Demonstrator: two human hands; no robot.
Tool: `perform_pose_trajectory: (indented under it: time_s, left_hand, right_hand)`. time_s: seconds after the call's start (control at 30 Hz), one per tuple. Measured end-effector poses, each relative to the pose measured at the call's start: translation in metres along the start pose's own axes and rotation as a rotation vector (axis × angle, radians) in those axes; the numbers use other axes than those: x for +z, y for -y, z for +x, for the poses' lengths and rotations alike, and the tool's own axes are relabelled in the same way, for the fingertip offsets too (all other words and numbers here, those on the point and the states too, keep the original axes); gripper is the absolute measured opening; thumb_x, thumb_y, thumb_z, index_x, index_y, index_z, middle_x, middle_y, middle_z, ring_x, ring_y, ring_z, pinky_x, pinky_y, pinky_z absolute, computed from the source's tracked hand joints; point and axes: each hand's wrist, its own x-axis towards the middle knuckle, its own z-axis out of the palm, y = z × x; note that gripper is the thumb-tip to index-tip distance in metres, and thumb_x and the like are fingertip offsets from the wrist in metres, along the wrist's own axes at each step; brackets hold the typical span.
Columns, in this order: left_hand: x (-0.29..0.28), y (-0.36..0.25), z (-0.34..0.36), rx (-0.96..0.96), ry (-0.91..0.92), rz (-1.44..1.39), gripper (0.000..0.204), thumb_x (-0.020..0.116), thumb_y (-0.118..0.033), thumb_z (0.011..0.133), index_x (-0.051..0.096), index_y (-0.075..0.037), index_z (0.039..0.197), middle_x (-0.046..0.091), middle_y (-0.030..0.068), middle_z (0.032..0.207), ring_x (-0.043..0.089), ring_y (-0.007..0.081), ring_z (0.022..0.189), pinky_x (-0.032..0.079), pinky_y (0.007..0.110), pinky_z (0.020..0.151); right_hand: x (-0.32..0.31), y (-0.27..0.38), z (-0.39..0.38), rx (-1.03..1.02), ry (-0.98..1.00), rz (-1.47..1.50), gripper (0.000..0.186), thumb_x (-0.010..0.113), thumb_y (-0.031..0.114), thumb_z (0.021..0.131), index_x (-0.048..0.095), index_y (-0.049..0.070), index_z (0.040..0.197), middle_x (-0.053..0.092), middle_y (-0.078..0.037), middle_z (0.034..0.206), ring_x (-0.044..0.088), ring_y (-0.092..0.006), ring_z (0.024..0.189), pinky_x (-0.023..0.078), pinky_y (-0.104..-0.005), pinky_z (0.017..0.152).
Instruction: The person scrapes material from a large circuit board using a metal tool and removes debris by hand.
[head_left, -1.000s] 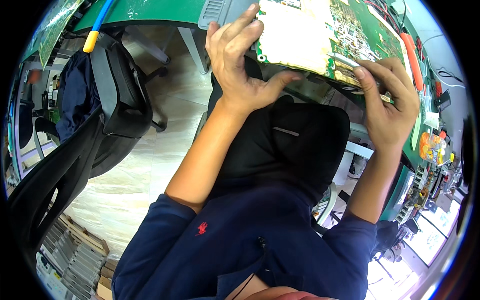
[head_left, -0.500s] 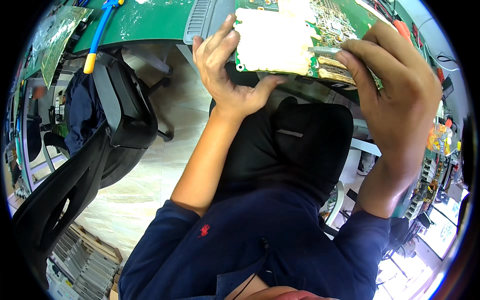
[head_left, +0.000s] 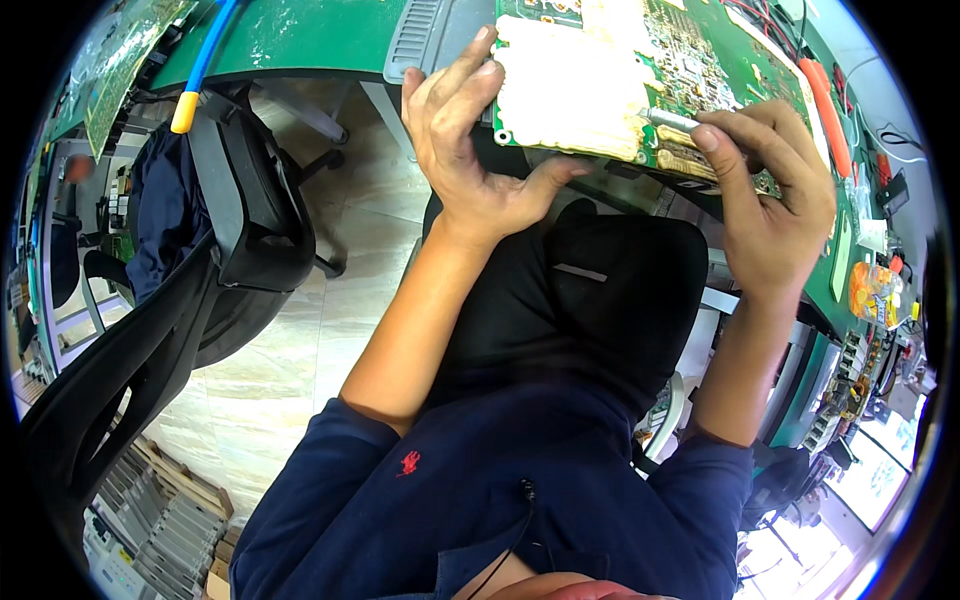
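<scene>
Your left hand [head_left: 465, 165] is clamped around the near left corner of a thick green circuit board [head_left: 690, 60], its curled fingertips pressed against the left side and its thumb lying along the near edge. The board sits at the top of the view, in front of you, its near edge above your lap. A lumpy, cream-coloured coating [head_left: 570, 90] with ragged, scalloped borders covers much of its left part, while small, densely packed components give the right part a grainy look. Your right hand [head_left: 775, 200] is closed, thumb and index finger pinching a slender grey tool [head_left: 670, 119] with a smooth, rounded shaft, whose tip meets the coating's right border. Left of the board lies a grey slotted plastic piece [head_left: 412, 45], on a smooth, glossy green table [head_left: 290, 40]. A bright blue rod with a rounded yellow end [head_left: 185, 112] pokes past the table's edge, above a black chair [head_left: 245, 190]. To the board's right rests a long, smooth orange-red handle [head_left: 826, 115].
</scene>
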Motion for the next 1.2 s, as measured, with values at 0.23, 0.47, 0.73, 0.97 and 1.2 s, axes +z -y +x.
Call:
perform_pose_trajectory:
  time_s: [0.23,0.47,0.73,0.97,1.2]
  left_hand:
    - [0.01,0.003,-0.002,-0.001,-0.114,-0.056,0.084,0.08,-0.064,0.074,0.049,-0.01,0.13,0.063,0.0179,0.134,0.057,0.028,0.124,0.019,0.046,0.116]
    - [0.006,0.003,-0.002,-0.007,-0.088,-0.014,0.084,0.078,-0.064,0.075,0.047,-0.01,0.131,0.061,0.0183,0.134,0.055,0.0289,0.129,0.018,0.046,0.117]
    - [0.009,0.001,0.0,-0.01,-0.079,-0.026,0.082,0.076,-0.065,0.077,0.047,-0.01,0.131,0.061,0.019,0.134,0.055,0.0285,0.128,0.018,0.047,0.117]
    - [0.008,0.001,-0.002,-0.017,-0.101,-0.035,0.081,0.076,-0.065,0.078,0.047,-0.011,0.131,0.062,0.0187,0.135,0.055,0.0286,0.127,0.019,0.046,0.117]
    - [0.008,0.001,-0.002,-0.023,-0.095,-0.029,0.084,0.077,-0.064,0.077,0.046,-0.01,0.133,0.062,0.018,0.134,0.056,0.0293,0.127,0.019,0.046,0.116]
  right_hand:
    - [-0.025,0.038,0.039,-0.206,0.175,-0.354,0.011,0.077,0.003,0.08,0.069,-0.002,0.085,0.06,-0.008,0.079,0.06,-0.0219,0.07,0.045,-0.0288,0.064]
    - [-0.025,0.035,0.038,-0.195,0.177,-0.329,0.01,0.077,0.005,0.08,0.07,0.0,0.085,0.062,-0.009,0.08,0.06,-0.0217,0.07,0.046,-0.0295,0.064]
    - [-0.003,-0.015,0.0,0.079,0.049,0.054,0.012,0.077,0.011,0.083,0.072,0.003,0.09,0.064,-0.006,0.083,0.06,-0.0188,0.071,0.047,-0.0309,0.065]
    - [0.002,-0.015,0.003,0.078,0.072,0.121,0.014,0.076,0.01,0.084,0.072,0.001,0.094,0.065,-0.007,0.084,0.059,-0.0187,0.075,0.045,-0.0284,0.067]
    - [0.0,-0.016,0.007,0.205,0.131,0.201,0.015,0.075,0.012,0.087,0.072,-0.001,0.094,0.065,-0.004,0.08,0.056,-0.012,0.071,0.044,-0.0271,0.064]
